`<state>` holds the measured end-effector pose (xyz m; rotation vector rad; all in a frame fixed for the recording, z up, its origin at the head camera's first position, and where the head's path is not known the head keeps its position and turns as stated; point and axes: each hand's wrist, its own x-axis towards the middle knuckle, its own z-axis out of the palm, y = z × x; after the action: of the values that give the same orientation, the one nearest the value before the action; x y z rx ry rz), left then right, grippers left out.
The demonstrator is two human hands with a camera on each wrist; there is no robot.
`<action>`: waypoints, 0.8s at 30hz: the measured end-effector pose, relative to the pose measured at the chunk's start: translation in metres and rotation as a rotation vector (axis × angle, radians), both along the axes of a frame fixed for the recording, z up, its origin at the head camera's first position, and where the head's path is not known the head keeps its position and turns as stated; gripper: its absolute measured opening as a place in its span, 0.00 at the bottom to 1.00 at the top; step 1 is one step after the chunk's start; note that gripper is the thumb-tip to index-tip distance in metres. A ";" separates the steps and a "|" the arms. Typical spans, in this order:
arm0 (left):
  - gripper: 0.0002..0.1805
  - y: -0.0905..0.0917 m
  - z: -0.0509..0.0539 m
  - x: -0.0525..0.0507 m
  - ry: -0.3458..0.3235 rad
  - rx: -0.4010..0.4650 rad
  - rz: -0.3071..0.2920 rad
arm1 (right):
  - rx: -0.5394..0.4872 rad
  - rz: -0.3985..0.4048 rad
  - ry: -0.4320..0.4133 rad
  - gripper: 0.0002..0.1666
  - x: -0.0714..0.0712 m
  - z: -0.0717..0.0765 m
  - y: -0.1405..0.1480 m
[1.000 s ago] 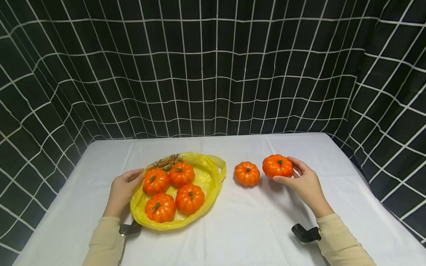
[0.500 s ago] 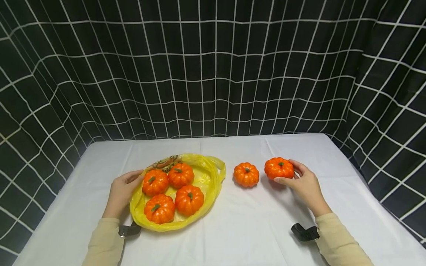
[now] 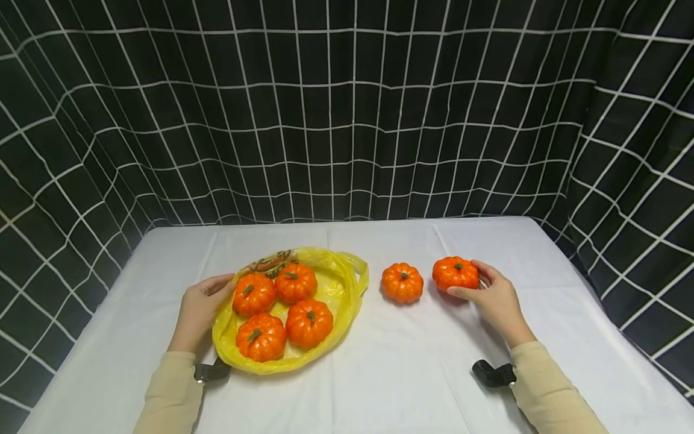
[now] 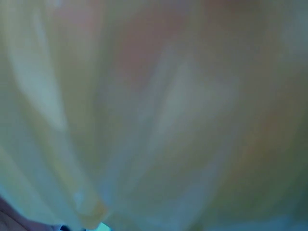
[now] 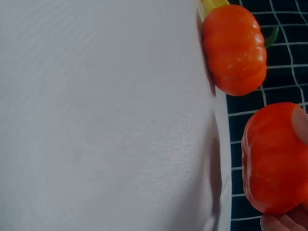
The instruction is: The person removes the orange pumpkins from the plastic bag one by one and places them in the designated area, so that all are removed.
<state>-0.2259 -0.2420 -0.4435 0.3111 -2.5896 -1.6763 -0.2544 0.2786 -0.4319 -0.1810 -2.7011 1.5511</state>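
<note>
The held pumpkin (image 3: 454, 273) was pinched between thumb and fingers of the right hand (image 3: 497, 301), and the yellow bag (image 3: 329, 288) looked to be pinched at its left rim by the left hand (image 3: 197, 310). If that rim got let go, the bag could probably sag; if the held pumpkin got swung left too low, the loose pumpkin (image 3: 402, 283) might be knocked. That loose one was seen on the bench (image 3: 379, 361) between the hands, nearer the right; four bagged pumpkins (image 3: 310, 323) were grouped beside the left.

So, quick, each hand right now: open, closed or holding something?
Left hand: at the yellow bag, grip can't be told.
Right hand: holding an orange pumpkin.
</note>
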 end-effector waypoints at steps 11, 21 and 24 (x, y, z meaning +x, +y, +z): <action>0.29 -0.001 -0.002 0.000 0.004 -0.004 -0.005 | 0.005 0.009 -0.035 0.57 -0.005 -0.004 -0.002; 0.29 0.000 -0.001 -0.001 -0.001 -0.011 -0.002 | 0.029 0.011 -0.053 0.56 -0.006 -0.008 -0.001; 0.29 0.000 0.000 0.000 -0.004 -0.005 -0.003 | 0.039 0.010 -0.061 0.56 -0.006 -0.008 0.000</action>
<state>-0.2264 -0.2417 -0.4439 0.3106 -2.5985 -1.6716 -0.2604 0.2785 -0.4399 -0.2180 -2.7796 1.5186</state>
